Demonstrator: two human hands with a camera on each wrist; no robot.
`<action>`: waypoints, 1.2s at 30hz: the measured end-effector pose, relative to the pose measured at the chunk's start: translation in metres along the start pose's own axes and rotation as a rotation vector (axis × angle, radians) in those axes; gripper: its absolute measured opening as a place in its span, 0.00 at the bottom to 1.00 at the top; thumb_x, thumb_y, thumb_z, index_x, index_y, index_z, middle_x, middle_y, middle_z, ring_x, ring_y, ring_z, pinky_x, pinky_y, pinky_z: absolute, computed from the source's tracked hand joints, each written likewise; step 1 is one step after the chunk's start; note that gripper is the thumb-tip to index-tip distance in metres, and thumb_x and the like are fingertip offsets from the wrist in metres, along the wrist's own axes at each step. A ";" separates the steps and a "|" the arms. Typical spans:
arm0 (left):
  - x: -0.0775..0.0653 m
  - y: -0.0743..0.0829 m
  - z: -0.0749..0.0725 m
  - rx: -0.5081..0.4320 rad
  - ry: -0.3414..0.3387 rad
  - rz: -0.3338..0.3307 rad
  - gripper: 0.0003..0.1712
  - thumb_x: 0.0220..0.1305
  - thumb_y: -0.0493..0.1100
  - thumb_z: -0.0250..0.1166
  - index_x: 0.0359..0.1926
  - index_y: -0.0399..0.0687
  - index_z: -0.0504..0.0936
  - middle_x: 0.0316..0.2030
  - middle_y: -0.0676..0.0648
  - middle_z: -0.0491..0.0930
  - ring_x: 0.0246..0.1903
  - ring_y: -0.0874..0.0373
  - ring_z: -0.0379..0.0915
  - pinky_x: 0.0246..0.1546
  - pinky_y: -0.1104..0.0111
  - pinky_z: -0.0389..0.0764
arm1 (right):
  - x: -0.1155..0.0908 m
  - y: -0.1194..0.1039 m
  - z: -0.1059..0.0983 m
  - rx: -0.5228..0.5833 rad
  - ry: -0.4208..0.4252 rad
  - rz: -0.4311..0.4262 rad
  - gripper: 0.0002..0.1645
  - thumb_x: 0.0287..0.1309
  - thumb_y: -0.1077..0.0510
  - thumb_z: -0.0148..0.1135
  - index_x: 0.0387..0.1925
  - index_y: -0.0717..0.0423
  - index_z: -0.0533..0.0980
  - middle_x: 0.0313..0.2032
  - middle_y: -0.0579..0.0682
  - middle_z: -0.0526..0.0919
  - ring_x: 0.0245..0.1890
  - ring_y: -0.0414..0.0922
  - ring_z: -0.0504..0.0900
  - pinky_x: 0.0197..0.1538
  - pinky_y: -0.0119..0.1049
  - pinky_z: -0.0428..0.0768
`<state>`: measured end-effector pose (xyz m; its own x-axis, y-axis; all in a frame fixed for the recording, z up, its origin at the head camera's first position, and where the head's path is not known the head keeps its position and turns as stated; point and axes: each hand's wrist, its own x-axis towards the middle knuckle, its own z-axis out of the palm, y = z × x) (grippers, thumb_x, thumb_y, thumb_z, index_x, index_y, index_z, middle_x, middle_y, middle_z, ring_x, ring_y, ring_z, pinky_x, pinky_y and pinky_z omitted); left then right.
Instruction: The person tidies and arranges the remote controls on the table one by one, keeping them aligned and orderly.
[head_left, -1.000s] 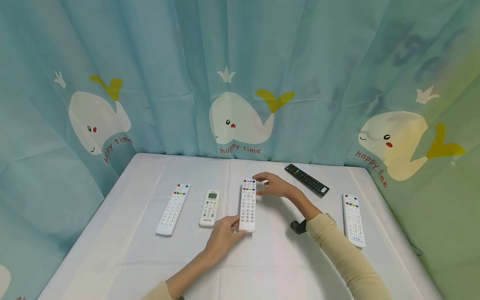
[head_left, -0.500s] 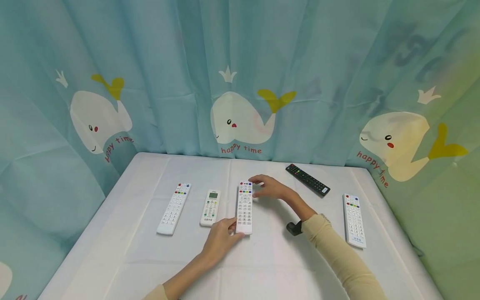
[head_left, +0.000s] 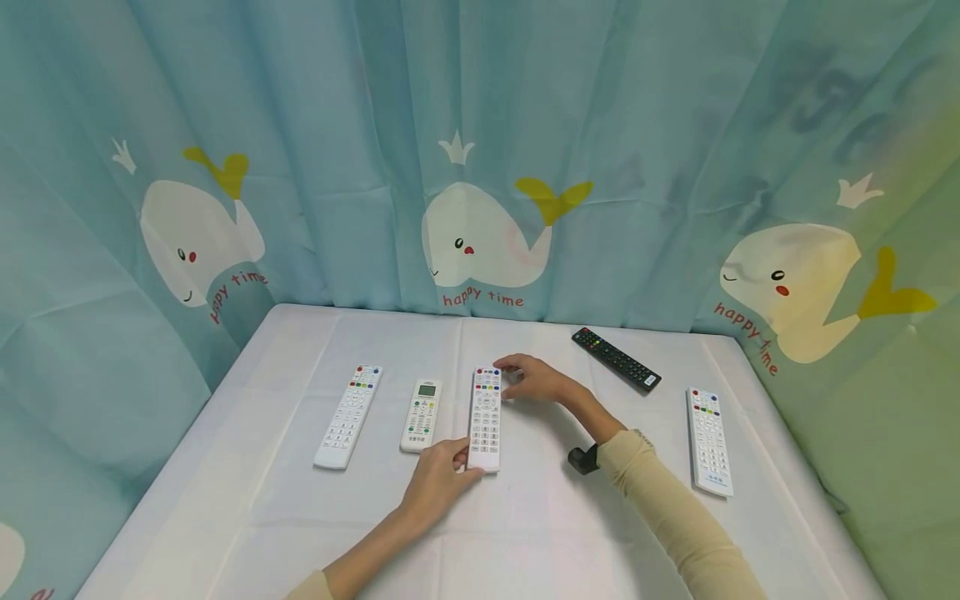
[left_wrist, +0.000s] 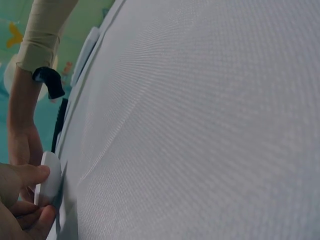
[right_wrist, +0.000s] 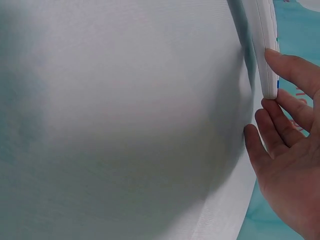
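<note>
A white remote control with coloured buttons is held upright-facing at the middle of the white table, long side pointing away. My left hand pinches its near end, thumb at the bottom edge and fingers at the left side; the left wrist view shows the thumb on the remote's end. At the far right corner my right hand holds it between thumb and fingers. In the right wrist view, that hand's thumb lies on the remote's side. Whether the remote touches the cloth, I cannot tell.
Left of it lie a small white remote with a screen and a longer white remote. A black remote lies at the back right, another white remote at the right. A blue whale-print curtain borders the table.
Both hands have shifted the held white remote a little leftward and nearer to me. The other remotes have stayed put.
</note>
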<state>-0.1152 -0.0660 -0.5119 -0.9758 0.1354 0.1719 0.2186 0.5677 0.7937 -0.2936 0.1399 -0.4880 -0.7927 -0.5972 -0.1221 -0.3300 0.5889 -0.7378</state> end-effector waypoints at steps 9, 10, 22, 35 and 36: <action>-0.001 -0.001 0.001 0.002 -0.001 -0.002 0.28 0.52 0.34 0.76 0.52 0.23 0.80 0.40 0.39 0.84 0.37 0.56 0.81 0.38 0.69 0.83 | 0.000 -0.001 0.004 -0.019 0.005 0.029 0.37 0.54 0.63 0.72 0.65 0.64 0.71 0.60 0.58 0.75 0.61 0.55 0.72 0.65 0.48 0.69; -0.001 -0.001 0.001 0.004 0.000 -0.002 0.28 0.52 0.34 0.76 0.52 0.23 0.80 0.40 0.39 0.84 0.37 0.56 0.81 0.38 0.69 0.83 | 0.000 -0.001 0.004 -0.021 0.006 0.028 0.37 0.54 0.63 0.72 0.65 0.64 0.71 0.60 0.58 0.75 0.61 0.55 0.72 0.65 0.48 0.69; -0.002 -0.001 0.001 0.026 0.005 -0.003 0.27 0.51 0.34 0.76 0.51 0.24 0.81 0.39 0.39 0.85 0.36 0.57 0.81 0.37 0.69 0.83 | -0.001 -0.002 0.008 -0.036 0.005 0.068 0.38 0.54 0.62 0.72 0.66 0.61 0.71 0.61 0.57 0.75 0.63 0.54 0.71 0.67 0.47 0.67; -0.002 -0.001 0.001 0.019 0.005 -0.001 0.26 0.51 0.34 0.75 0.51 0.24 0.81 0.37 0.41 0.84 0.35 0.59 0.79 0.37 0.70 0.82 | -0.001 -0.002 0.009 -0.035 -0.004 0.066 0.38 0.55 0.61 0.72 0.67 0.61 0.70 0.62 0.57 0.74 0.64 0.54 0.70 0.68 0.47 0.66; -0.002 -0.001 0.001 0.020 0.005 0.000 0.26 0.51 0.34 0.75 0.51 0.24 0.81 0.37 0.41 0.84 0.35 0.59 0.79 0.37 0.69 0.82 | -0.001 -0.002 0.009 -0.034 -0.005 0.068 0.38 0.55 0.61 0.72 0.67 0.61 0.70 0.62 0.57 0.74 0.64 0.54 0.70 0.68 0.47 0.66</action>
<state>-0.1132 -0.0668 -0.5138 -0.9758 0.1310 0.1750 0.2186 0.5834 0.7822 -0.2875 0.1344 -0.4921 -0.8112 -0.5580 -0.1749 -0.2929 0.6465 -0.7044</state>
